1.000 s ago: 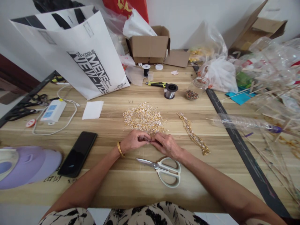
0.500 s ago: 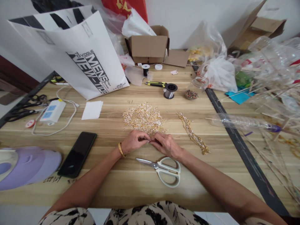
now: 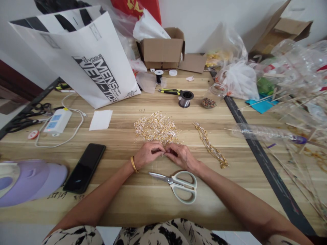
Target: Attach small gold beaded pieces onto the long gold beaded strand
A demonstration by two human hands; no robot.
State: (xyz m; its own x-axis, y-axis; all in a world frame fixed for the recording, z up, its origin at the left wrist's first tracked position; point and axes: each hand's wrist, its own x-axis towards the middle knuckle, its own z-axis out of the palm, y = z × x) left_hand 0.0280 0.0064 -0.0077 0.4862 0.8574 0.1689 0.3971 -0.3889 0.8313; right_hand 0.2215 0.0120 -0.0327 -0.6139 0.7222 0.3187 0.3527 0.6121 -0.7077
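Observation:
My left hand [image 3: 147,155] and my right hand [image 3: 180,156] meet fingertip to fingertip on the wooden table [image 3: 122,204], pinching a tiny gold piece between them that is too small to make out. A gold bangle sits on my left wrist. Just beyond my fingers lies a heap of small gold and pearl parts [image 3: 155,128]. To the right of my right hand lies a finished gold chain [image 3: 211,147]. White-handled scissors [image 3: 178,185] lie closed on the table right below my hands.
A black phone [image 3: 84,167] and a lilac cap [image 3: 30,180] lie at left, with a power strip [image 3: 57,121] and a white shopping bag [image 3: 84,58] behind. A wire spool [image 3: 186,98], bead jar [image 3: 213,96], cardboard box [image 3: 163,49] and plastic bags fill the back.
Both hands have edged slightly away from me toward the heap, fingertips still pressed together. Nothing else on the table has moved.

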